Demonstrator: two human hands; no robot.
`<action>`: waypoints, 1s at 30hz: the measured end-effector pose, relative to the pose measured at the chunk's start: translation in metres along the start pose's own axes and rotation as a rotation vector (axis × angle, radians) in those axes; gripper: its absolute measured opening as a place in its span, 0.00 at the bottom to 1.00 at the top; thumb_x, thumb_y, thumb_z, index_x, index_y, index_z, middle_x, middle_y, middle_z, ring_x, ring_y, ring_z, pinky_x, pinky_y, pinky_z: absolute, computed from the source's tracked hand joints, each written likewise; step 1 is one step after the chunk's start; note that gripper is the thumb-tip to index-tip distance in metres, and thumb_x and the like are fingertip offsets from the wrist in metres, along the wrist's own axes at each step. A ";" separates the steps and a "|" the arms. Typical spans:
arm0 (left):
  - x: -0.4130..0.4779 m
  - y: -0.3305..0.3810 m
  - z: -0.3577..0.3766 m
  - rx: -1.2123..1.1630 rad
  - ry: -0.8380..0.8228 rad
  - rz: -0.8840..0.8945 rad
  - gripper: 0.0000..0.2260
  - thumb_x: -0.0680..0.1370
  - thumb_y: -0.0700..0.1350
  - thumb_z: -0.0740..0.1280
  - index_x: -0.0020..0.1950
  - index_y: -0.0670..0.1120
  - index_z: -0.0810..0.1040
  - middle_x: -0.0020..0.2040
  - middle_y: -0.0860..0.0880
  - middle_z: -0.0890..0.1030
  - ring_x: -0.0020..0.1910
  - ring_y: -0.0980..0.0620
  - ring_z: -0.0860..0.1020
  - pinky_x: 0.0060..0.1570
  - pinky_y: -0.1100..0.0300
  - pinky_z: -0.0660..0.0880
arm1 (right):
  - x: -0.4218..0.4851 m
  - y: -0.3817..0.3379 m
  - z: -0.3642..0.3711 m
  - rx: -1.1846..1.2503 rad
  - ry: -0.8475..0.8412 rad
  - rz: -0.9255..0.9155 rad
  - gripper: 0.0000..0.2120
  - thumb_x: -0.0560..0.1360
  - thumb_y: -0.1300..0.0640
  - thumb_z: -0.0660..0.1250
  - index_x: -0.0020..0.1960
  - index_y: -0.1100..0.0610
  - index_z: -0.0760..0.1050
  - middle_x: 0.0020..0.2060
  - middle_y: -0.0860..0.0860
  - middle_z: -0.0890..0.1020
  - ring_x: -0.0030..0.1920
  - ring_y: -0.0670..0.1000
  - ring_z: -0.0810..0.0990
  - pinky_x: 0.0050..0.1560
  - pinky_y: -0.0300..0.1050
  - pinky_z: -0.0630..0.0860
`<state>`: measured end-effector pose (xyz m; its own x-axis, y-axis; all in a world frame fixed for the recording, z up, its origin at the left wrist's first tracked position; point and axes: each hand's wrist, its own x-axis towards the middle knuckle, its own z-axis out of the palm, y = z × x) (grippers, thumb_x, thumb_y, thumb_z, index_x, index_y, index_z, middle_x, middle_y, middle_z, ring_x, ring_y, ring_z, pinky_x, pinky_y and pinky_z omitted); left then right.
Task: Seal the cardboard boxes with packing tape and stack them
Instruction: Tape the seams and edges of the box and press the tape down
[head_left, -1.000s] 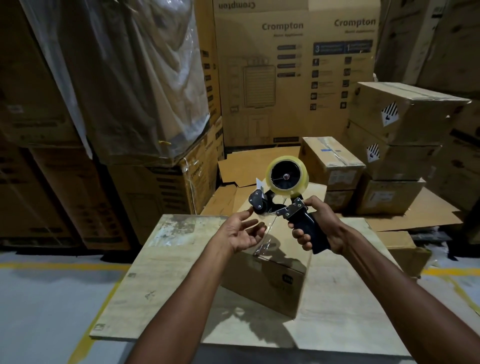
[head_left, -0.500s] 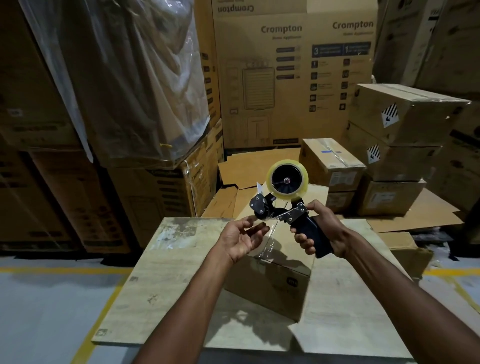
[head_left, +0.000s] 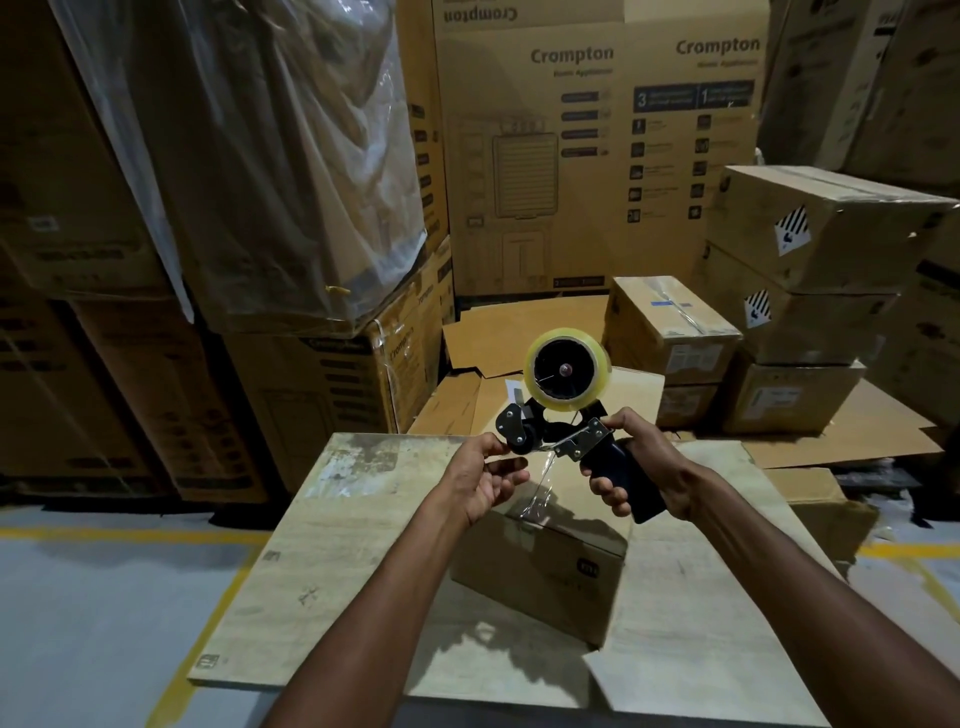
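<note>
1. The right hand (head_left: 652, 467) is curled tight round the dark handle of the dispenser (head_left: 558, 434), thumb up against its metal plate; the tool hangs in the air above the box (head_left: 524, 566), not touching it.
2. The roll (head_left: 566, 371) of clear yellowish tape sits at the top of the dispenser, its open side facing the person.
3. The left hand (head_left: 485, 480) is at the front end of the tool, palm up, thumb and fingers curled in by the black roller; from here I cannot tell whether they pinch the tape end or only touch the roller.
4. A strip of tape (head_left: 540, 488) runs slack from the dispenser down to the near top edge of the box.
5. The box stands on a pale board (head_left: 353, 545), turned so one corner points at the person; its top looks closed.
6. Behind the board flat sheets (head_left: 514, 332) of cardboard lie on the floor; right of them a small taped box (head_left: 670, 327) rests on another, with a taller stack (head_left: 821, 228) just beside it.
7. A big Crompton carton (head_left: 571, 156) fills the back; to the left are more cartons, one under plastic wrap (head_left: 260, 156); a yellow line (head_left: 208, 613) crosses the floor by the board.
</note>
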<state>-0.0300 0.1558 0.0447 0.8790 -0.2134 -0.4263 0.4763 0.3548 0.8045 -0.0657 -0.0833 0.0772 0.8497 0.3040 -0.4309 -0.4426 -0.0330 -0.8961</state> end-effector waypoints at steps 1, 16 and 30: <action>0.000 -0.001 0.001 -0.002 0.024 0.023 0.06 0.76 0.37 0.60 0.50 0.39 0.75 0.38 0.40 0.83 0.29 0.49 0.79 0.23 0.65 0.68 | 0.001 0.001 0.000 0.000 0.001 -0.003 0.32 0.75 0.33 0.57 0.48 0.64 0.75 0.35 0.57 0.72 0.30 0.53 0.67 0.32 0.45 0.66; 0.012 0.002 -0.003 -0.020 0.084 -0.017 0.17 0.78 0.51 0.70 0.54 0.38 0.76 0.38 0.41 0.82 0.29 0.49 0.81 0.22 0.65 0.70 | 0.008 0.005 -0.007 -0.018 -0.027 -0.011 0.32 0.76 0.33 0.56 0.50 0.64 0.74 0.35 0.57 0.72 0.30 0.53 0.67 0.32 0.46 0.66; 0.031 0.002 -0.018 0.369 0.242 0.044 0.14 0.77 0.28 0.57 0.52 0.36 0.82 0.36 0.40 0.84 0.22 0.56 0.75 0.19 0.66 0.67 | 0.015 0.010 -0.009 -0.115 -0.077 -0.018 0.33 0.79 0.33 0.55 0.49 0.64 0.77 0.36 0.57 0.74 0.31 0.53 0.70 0.33 0.46 0.69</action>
<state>-0.0011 0.1668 0.0255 0.8986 0.0293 -0.4377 0.4379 0.0011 0.8990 -0.0548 -0.0880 0.0610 0.8308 0.3775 -0.4091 -0.3878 -0.1346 -0.9119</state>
